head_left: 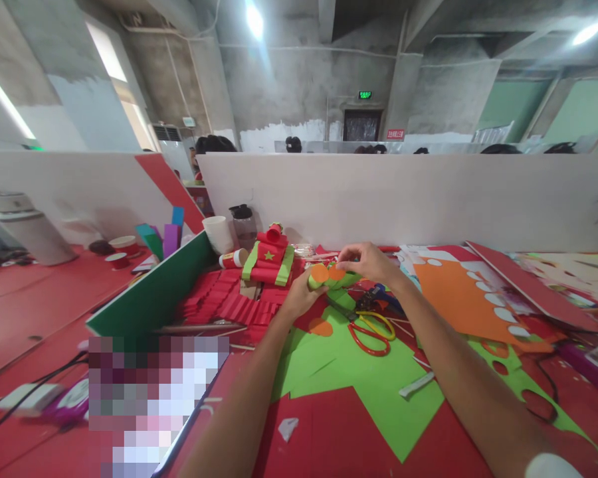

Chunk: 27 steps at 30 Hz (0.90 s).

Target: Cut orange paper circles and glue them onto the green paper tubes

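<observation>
My left hand (299, 297) is closed around one end of a green paper roll with orange round discs on it (329, 275). From the other side my right hand (366, 261) pinches the same piece, fingertips on an orange disc. Both hands hover above the red table, over a sheet of green paper (343, 365). Just beyond them stands a red paper tank model with green strips and a yellow star (270, 255). Red and yellow handled scissors (371, 330) lie below my right hand.
A white partition (428, 192) runs behind the table. An orange sheet with cut-out holes (458, 292) lies to the right, folded red paper (224, 302) and a green board (149, 292) to the left. A white cup (218, 234) and dark bottle (243, 224) stand at the back.
</observation>
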{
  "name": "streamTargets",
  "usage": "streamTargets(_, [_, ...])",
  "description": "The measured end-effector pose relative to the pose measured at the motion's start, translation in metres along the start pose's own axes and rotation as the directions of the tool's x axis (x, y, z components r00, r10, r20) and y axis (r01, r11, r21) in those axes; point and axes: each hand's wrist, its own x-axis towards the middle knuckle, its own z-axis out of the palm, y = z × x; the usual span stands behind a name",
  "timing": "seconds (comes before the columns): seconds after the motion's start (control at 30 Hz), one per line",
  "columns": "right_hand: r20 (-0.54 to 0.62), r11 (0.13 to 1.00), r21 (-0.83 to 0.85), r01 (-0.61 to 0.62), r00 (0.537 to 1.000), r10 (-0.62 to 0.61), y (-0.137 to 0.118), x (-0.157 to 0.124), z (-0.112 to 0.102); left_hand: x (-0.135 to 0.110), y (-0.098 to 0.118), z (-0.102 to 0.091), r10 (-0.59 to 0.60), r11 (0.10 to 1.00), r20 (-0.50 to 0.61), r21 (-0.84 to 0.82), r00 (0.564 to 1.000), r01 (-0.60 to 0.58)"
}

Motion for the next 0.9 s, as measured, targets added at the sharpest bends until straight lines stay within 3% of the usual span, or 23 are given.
streamTargets(0.37, [-0.109, 0.981, -0.193, 0.002, 0.994, -0.023, -0.0036, -0.0015, 0.0065, -0.0001, -0.0036, 0.0003, 0.005, 1.000, 0.027, -0.004, 1.000, -0.005])
streamTargets(0.7, [-0.152, 0.970, -0.239, -0.033, 0.988, -0.003, -0.0045, -0.0014, 0.0087, 0.0001, -0.0013, 0.0000, -0.013, 1.000, 0.022, 0.023, 1.000, 0.012])
streamTargets(0.9, [-0.165, 0.973, -0.228, 0.014, 0.985, -0.053, 0.0017, 0.0009, 0.0040, -0.0002, -0.0016, 0.0009, -0.004, 1.000, 0.017, 0.003, 1.000, 0.003])
